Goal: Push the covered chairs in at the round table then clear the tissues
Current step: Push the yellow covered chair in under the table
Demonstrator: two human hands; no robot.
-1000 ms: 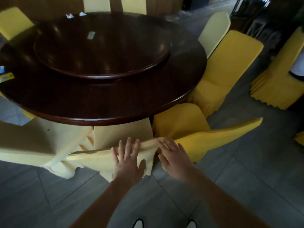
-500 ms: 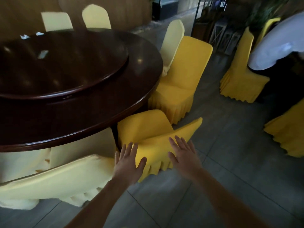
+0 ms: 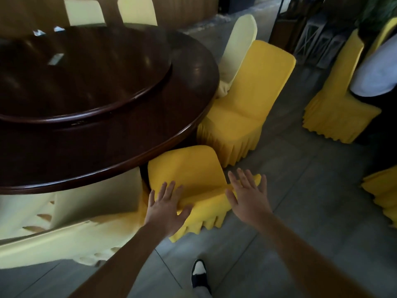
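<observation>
Both open hands, left hand [image 3: 165,209] and right hand [image 3: 249,196], press a yellow chair [image 3: 189,168] under the dark round table [image 3: 103,134] on grey floor tiles [image 3: 300,190]

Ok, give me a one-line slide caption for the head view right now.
Both open hands, left hand and right hand, press the bright yellow covered chair in under the dark round table.

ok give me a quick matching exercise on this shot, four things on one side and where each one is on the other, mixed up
Things:
1. left hand
2. right hand
3. tissues
4. shoe

Places:
A. far edge of the round table
B. on the floor tiles, bottom of view
C. on the back of the bright yellow chair, nearer the pale chair
D. on the same chair back, outer end

Pairs: 1-C, 2-D, 3-A, 4-B
</observation>
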